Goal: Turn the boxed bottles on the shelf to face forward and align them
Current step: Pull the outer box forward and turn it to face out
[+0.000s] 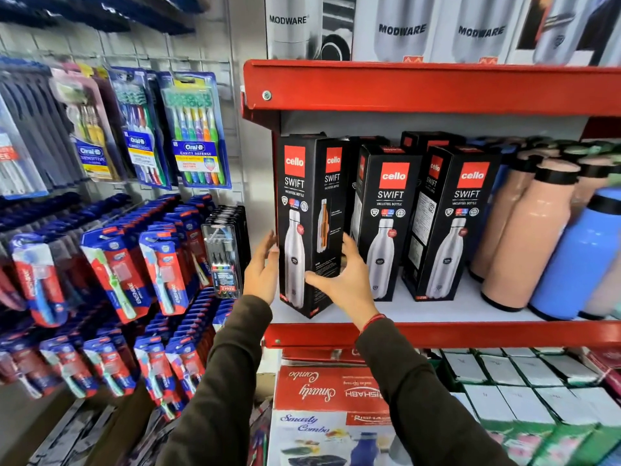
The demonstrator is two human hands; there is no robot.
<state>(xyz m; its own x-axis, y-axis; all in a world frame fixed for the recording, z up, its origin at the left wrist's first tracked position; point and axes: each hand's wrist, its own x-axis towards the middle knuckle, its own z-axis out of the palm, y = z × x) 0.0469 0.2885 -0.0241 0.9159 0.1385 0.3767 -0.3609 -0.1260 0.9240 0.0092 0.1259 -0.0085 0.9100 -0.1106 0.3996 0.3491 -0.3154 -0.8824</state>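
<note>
Three black Cello Swift bottle boxes stand in front on a white shelf (437, 309) with a red front edge. The left box (304, 210) is turned at an angle, one corner pointing out, and sits nearer the edge than the others. My left hand (262, 267) lies flat against its left side. My right hand (342, 277) has its fingers on the box's right face and its thumb across the lower front. The middle box (386, 223) and the right box (453, 223) stand further back, angled slightly. More black boxes stand behind them.
Loose peach bottles (524, 230) and blue bottles (578, 257) crowd the shelf's right part. Toothbrush packs (195, 129) hang on a rack at left. White Modware boxes (403, 28) fill the shelf above. Red combo boxes (329, 391) and small white boxes lie below.
</note>
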